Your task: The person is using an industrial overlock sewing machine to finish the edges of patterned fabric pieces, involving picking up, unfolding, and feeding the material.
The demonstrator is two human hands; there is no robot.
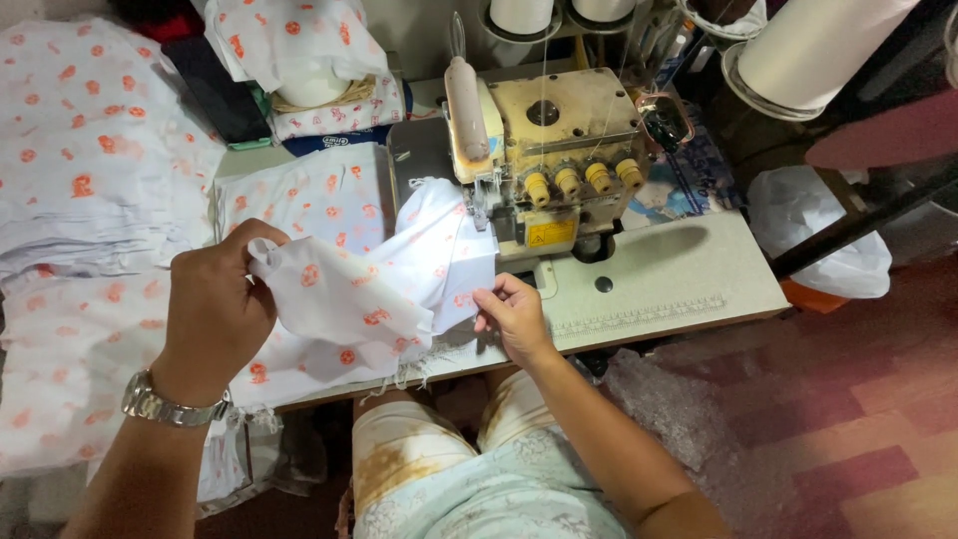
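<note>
Nearest the camera, the person's lap in pale patterned shorts [469, 479] sits at 6 o'clock below the table edge. Left hand [215, 304], with a metal wristwatch [165, 404] on the wrist, is closed around the gathered upper corner of a white cloth piece printed with orange motifs [349, 299], held raised off the table at 9 o'clock of the picture's centre. Right hand [514, 314] is partly closed, fingertips pinching the same cloth's right edge just beside the machine bed; the frayed lower edge hangs over the table front. The cloth's far end runs up to the presser area of the overlock sewing machine [544, 150] at 12 o'clock. A small yellow rectangular label [551, 234] is fixed on the machine's front face, below a row of four yellow tension knobs [584, 180]. The pale table [689, 279] extends to 3 o'clock. Stacks of matching printed cloth [90, 170] lie at 10 o'clock. A white plastic bag [828, 235] sits off the table at 2 o'clock. White thread cones [813, 45] stand farthest, at 1 o'clock
</note>
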